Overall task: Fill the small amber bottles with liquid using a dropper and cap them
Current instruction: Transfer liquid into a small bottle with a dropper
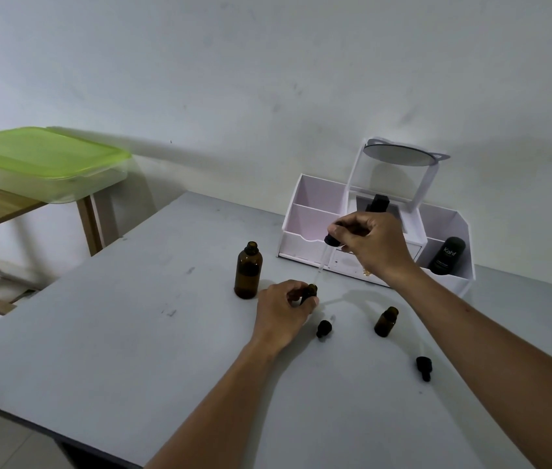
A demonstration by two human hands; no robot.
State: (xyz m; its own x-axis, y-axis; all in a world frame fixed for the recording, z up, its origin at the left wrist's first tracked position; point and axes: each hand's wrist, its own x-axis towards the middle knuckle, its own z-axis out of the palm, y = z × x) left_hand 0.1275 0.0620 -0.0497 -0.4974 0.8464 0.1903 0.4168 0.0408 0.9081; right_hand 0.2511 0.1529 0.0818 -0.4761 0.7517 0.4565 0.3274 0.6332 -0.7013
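My left hand grips a small amber bottle that stands on the grey table. My right hand holds a dropper by its black bulb, the glass tube slanting down so its tip sits at the mouth of that bottle. A large amber bottle stands open just left of my left hand. A second small amber bottle stands open to the right. Two black dropper caps lie on the table, one beside my left hand and one further right.
A white organiser with compartments and a tilted round mirror stands at the back against the wall, holding a black tube and a black bottle. A green-lidded plastic box rests on a wooden table at left.
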